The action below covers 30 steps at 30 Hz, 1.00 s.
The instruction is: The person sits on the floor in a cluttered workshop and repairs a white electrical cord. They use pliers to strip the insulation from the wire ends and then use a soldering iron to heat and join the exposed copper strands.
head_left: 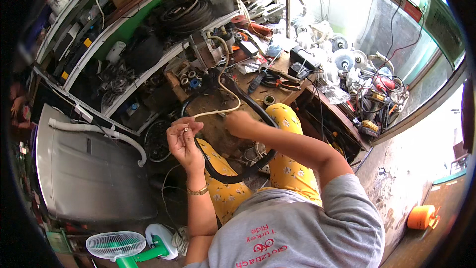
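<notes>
My left hand [185, 144] is closed, its fingertips pinching the end of a cream electrical cable [232, 87]. From there the cable runs right and curves up to a metal motor [206, 52] at the back of the wooden workbench [201, 105]. My right hand [242, 125] is curled into a fist just below the cable, over the bench; whatever it grips is hidden. A thick black hose-like loop [233, 177] passes across my lap and around under both hands.
Pliers [281, 86], a dark-handled screwdriver [257, 80] and a tape roll [269, 100] lie on the bench. Packed shelves [148, 72] stand left, above a grey metallic panel [94, 173]. A green-and-white fan [116, 244] is at lower left. Power tools [372, 104] crowd the right.
</notes>
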Each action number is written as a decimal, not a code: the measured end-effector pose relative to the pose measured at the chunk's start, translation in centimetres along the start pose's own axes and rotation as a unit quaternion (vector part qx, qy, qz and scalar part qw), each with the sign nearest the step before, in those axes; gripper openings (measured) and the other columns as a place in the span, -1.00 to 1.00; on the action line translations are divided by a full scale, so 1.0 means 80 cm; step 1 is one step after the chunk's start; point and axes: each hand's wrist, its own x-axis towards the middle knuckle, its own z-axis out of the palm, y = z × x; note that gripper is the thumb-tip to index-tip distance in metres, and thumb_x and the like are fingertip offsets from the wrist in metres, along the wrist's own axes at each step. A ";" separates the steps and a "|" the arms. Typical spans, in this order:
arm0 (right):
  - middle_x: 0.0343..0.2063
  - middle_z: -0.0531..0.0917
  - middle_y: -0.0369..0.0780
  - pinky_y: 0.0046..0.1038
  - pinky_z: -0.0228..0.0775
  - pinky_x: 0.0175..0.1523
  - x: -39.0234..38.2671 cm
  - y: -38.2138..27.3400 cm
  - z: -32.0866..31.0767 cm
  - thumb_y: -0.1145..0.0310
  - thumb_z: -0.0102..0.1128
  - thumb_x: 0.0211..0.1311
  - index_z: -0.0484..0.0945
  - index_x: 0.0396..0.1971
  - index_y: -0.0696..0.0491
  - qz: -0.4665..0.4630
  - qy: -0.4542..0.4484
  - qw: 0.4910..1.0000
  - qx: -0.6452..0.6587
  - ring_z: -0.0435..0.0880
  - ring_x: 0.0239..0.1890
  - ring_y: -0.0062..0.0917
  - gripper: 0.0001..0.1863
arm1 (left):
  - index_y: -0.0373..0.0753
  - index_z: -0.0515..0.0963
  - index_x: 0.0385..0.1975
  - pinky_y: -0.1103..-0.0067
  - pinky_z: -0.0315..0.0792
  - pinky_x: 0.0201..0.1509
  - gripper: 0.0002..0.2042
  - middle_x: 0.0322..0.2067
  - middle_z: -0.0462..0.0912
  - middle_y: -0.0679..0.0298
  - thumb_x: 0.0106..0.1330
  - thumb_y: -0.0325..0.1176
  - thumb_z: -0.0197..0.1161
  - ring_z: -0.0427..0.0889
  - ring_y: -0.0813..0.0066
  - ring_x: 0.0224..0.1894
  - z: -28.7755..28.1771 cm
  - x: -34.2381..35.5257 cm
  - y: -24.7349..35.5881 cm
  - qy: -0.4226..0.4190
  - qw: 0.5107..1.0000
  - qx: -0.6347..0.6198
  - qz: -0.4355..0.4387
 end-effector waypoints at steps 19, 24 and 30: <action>-0.42 0.65 -0.21 -0.35 0.44 -0.23 -0.026 0.261 0.044 0.29 0.04 0.13 0.59 -0.49 0.04 0.254 0.281 0.904 -0.197 0.55 -0.15 -0.37 -0.81 | -0.20 0.18 -0.20 0.54 0.26 -0.17 -0.88 -0.41 0.23 0.29 0.42 -0.30 -0.17 0.19 0.55 -0.36 0.035 -0.002 0.002 -0.101 0.994 -0.013 0.042; -0.35 0.61 -0.11 -0.28 0.40 -0.15 -0.051 0.233 0.011 0.25 0.20 0.03 0.53 -0.42 0.15 0.259 0.321 0.909 -0.056 0.52 -0.21 -0.25 -0.75 | -0.18 0.26 -0.28 0.63 0.28 -0.28 -0.90 -0.45 0.27 0.34 0.44 -0.33 -0.07 0.20 0.63 -0.43 0.036 0.004 0.007 -0.095 0.995 -0.016 0.029; 0.03 0.46 -0.07 -0.36 0.33 0.07 -0.112 0.193 -0.029 0.37 0.12 0.11 0.40 0.02 0.17 0.169 0.321 0.778 0.512 0.48 -0.03 -0.27 -0.56 | -0.19 0.28 -0.30 0.62 0.30 -0.29 -0.88 -0.46 0.30 0.34 0.43 -0.31 -0.03 0.21 0.63 -0.45 0.033 0.003 0.013 -0.085 0.995 -0.034 0.034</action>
